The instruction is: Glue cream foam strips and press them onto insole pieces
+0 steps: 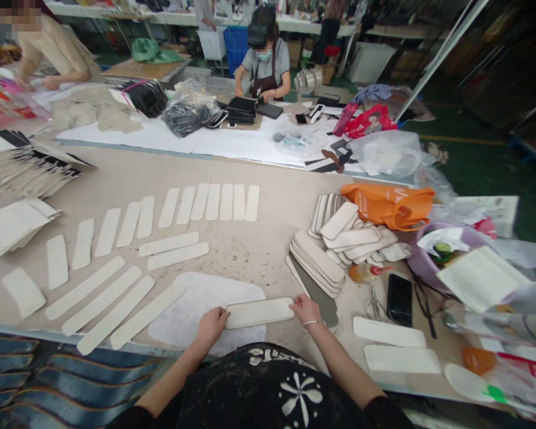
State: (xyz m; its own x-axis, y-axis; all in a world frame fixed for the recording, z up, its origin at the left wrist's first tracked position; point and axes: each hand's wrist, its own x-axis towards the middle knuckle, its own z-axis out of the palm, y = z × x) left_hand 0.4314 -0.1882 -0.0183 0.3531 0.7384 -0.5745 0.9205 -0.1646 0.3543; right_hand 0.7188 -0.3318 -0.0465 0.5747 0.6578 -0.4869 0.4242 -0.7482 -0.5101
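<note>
Between my two hands is a long cream strip (259,313) with rounded corners and a darker edge line. My left hand (213,325) pinches its left end. At its right end, my right hand (307,310) has its fingers closed on the corner; a bracelet circles that wrist. Beneath the strip lies a white paper sheet (178,316) on the table. Just beyond my right hand, a stack of similar edged strips (319,262) rests on a grey-green piece (324,304). Several plain cream strips (116,301) lie spread to the left.
Piled strips (352,232) and an orange bag (388,205) are at right. Nearer are a small glue-like bottle (361,273), scissors (375,307), a black phone (399,300) and a purple basin (422,256). Across the table a person (265,65) handles black pieces (241,110).
</note>
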